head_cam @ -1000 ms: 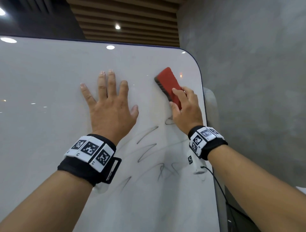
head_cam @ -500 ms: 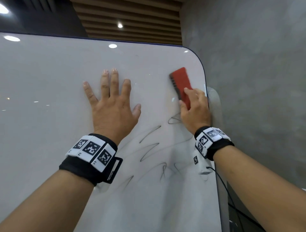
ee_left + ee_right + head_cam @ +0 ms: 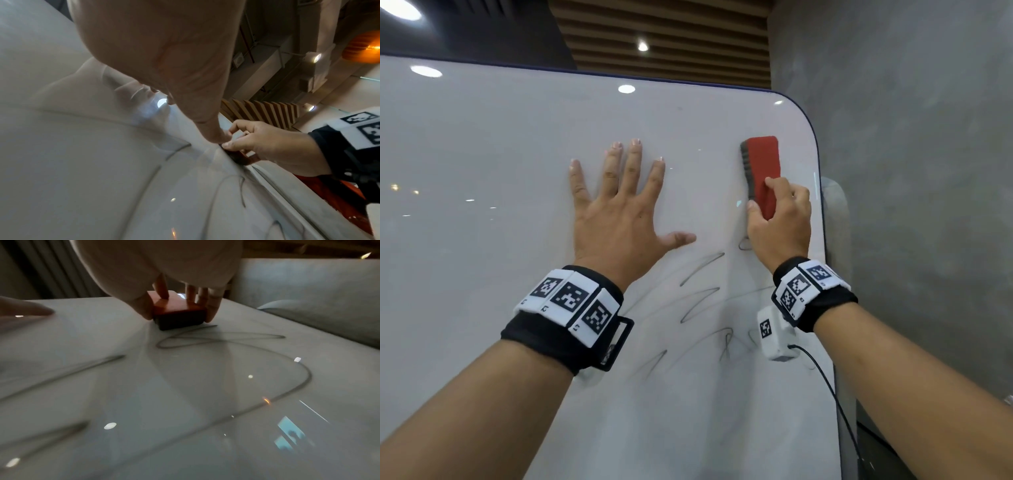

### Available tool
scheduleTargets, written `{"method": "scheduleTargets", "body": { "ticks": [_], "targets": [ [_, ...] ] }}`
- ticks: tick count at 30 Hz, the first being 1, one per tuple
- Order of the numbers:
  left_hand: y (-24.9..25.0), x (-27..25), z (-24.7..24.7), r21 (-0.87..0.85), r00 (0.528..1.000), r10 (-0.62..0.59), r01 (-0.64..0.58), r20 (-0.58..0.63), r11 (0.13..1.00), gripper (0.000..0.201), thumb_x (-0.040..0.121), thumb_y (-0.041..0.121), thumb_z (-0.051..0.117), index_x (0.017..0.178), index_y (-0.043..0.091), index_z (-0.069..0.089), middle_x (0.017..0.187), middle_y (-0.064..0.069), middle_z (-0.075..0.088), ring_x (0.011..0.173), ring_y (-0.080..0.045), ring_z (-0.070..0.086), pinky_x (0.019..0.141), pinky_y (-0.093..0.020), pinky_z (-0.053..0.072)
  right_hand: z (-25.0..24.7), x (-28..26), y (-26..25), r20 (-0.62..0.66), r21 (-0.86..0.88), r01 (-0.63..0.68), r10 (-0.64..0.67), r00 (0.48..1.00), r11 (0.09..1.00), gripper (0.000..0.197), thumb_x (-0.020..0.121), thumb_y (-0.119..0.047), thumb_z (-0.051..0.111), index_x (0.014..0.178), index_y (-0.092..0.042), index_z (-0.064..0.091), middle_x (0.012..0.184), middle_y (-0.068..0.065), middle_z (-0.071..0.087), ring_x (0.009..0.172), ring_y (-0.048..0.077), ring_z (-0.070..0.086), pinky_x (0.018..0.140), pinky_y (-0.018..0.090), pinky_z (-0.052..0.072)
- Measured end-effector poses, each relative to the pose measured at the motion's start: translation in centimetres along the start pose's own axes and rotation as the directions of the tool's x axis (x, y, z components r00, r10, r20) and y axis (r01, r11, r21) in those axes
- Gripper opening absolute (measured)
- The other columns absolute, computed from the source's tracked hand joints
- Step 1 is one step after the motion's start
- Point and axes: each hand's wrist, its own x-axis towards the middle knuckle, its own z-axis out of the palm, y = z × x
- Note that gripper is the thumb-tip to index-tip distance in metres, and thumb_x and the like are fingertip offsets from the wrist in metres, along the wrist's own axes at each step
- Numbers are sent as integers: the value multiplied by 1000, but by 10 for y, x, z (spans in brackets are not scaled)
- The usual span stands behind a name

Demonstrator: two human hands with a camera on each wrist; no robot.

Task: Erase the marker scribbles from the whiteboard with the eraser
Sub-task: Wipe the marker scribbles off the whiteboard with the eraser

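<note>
A red eraser (image 3: 762,168) with a dark felt side lies against the whiteboard (image 3: 482,154) near its upper right corner. My right hand (image 3: 779,222) grips its lower end, thumb on one side and fingers on the other; the right wrist view shows the eraser (image 3: 176,311) pinched the same way. Grey marker scribbles (image 3: 702,301) zigzag below both hands, and the scribbles (image 3: 205,340) start just under the eraser. My left hand (image 3: 616,219) presses flat on the board with fingers spread, left of the eraser.
The board's dark rounded right edge (image 3: 820,192) runs just right of my right hand. A grey concrete wall (image 3: 928,171) stands beyond it. A black cable (image 3: 835,401) hangs from my right wrist unit over the board's lower right.
My right hand has slid the eraser rightward toward the board's edge and turned it more upright. The left hand stays pressed in place, its thumb spread a little wider.
</note>
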Motion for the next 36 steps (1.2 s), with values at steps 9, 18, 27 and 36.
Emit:
{"method": "scheduleTargets", "body": {
  "ticks": [9, 18, 27, 36],
  "targets": [
    [-35, -35, -9, 84, 983, -38, 23, 179, 996, 139, 56, 97, 44, 150, 28, -31, 155, -8, -39, 146, -30, -31, 113, -72, -2, 10, -26, -27, 64, 51, 238, -241, 968, 970, 41, 84, -21, 71, 124, -18, 63, 127, 11, 52, 114, 28, 50, 90, 44, 52],
    [-47, -64, -13, 120, 953, -130, 100, 274, 988, 147, 53, 94, 55, 149, 25, -33, 154, -9, -40, 146, -30, -30, 106, -79, 8, 12, -65, -41, 196, 61, 562, -562, 804, 825, 41, 77, -16, 75, 118, -15, 68, 123, 13, 57, 101, 31, 53, 82, 40, 53],
    [-52, -79, -9, 77, 965, -138, 124, 222, 989, 146, 55, 94, 51, 149, 20, -33, 157, -5, -37, 147, -24, -28, 109, -77, 7, 23, -103, -73, 188, 154, 471, -494, 849, 868, 42, 76, -13, 75, 117, -17, 69, 125, 10, 57, 102, 30, 51, 90, 38, 49],
    [-54, -90, -16, -83, 985, -155, 162, 77, 983, 141, 61, 74, 72, 149, 34, -31, 161, -5, -23, 152, -28, 3, 108, -76, 13, 27, -101, -99, 128, 163, 318, -339, 932, 934, 46, 75, -8, 75, 119, -17, 68, 126, 9, 57, 107, 30, 51, 91, 46, 51]
  ]
}}
